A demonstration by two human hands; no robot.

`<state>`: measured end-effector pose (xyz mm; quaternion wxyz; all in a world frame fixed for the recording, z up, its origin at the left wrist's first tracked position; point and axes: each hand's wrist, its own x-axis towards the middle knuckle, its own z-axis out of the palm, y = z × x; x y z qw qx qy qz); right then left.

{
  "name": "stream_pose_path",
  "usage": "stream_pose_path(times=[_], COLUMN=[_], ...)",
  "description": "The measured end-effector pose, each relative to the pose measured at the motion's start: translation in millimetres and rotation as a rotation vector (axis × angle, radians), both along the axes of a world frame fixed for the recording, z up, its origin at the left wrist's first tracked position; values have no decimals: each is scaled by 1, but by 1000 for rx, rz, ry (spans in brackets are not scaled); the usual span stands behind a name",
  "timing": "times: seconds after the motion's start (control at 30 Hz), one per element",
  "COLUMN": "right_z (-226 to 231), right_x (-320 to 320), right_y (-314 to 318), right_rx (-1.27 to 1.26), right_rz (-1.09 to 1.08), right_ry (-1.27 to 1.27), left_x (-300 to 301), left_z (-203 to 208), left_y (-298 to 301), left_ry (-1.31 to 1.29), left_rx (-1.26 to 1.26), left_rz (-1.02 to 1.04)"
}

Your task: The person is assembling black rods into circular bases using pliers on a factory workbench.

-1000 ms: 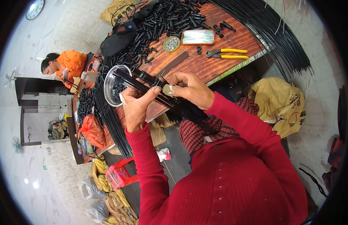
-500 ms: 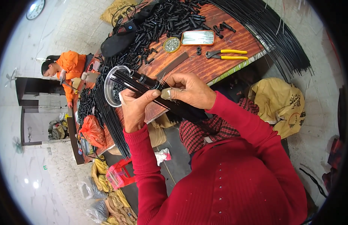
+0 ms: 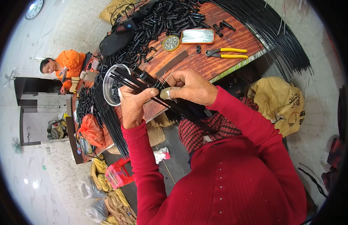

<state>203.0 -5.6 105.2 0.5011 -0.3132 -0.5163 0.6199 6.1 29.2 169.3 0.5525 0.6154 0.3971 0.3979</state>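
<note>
Grasping a bundle of thin black rods (image 3: 174, 108) in the bent fingers (image 3: 148, 93) of the left hand (image 3: 133, 107), above the near side of the bench (image 3: 234, 39), with upper ends over a clear tub (image 3: 106, 90). Pinching with the right hand (image 3: 195, 88) at the lower end of a black tubular piece (image 3: 147, 78), just beside the left thumb. Visible beyond: yellow-handled cutters (image 3: 228, 53) near a tin of silvery pins (image 3: 197, 36).

Pale wall (image 3: 80, 28), dark floor (image 3: 176, 157), round clock (image 3: 34, 10)

Wearer's hands (image 3: 194, 88): two; pliers (image 3: 216, 52), tin (image 3: 198, 42), yellow dish (image 3: 170, 50): one each; black rings (image 3: 198, 51): perhaps two.
</note>
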Motion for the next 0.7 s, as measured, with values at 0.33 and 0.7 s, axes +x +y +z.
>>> stream_pose_path(times=[0.33, 0.7], right_z=[7, 1], right_x=[6, -1], right_y=[7, 1], right_rx=[-65, -29], right_rz=[57, -28], right_ry=[-97, -105], left_x=[10, 11], left_z=[12, 20], left_y=[-9, -22], left_ry=[23, 227], left_rx=[172, 242], left_rz=[5, 32])
